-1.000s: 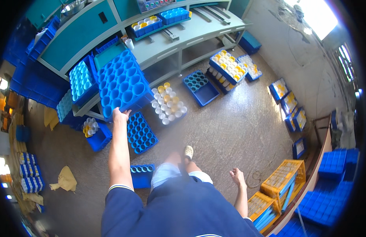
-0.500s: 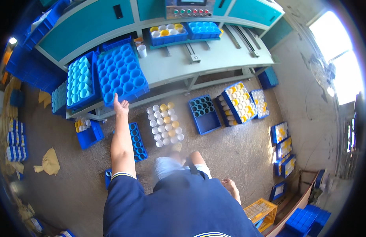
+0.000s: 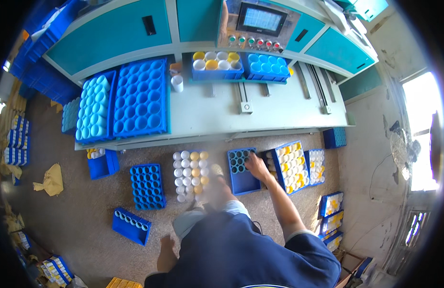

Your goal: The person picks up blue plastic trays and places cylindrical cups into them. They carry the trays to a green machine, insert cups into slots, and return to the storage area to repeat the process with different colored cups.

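My right hand (image 3: 255, 166) reaches down into a blue crate (image 3: 245, 186) on the floor. Its fingers curl at the rims of dark teal cups (image 3: 239, 161) that fill the crate's far half; what they grip, if anything, is hidden. My left hand (image 3: 167, 244) hangs low beside my leg, away from the crates, its fingers smeared by motion. Left of the right hand's crate, white and yellowish cups (image 3: 186, 174) stand in rows on the floor. Close by on the right, a tilted crate of white and yellow cups (image 3: 292, 165) rests on another crate.
A grey-white workbench (image 3: 207, 113) runs across the far side. Blue cups (image 3: 140, 98) and light-blue cups (image 3: 93, 108) fill crates at its left end. A control panel (image 3: 261, 21) is above. More crates on the floor include a blue one with cups (image 3: 147, 186) and a tilted one (image 3: 128, 229).
My right hand has moved forward from beside my body into the crate of teal cups. My left hand has left the blue cups on the bench and dropped to my side.
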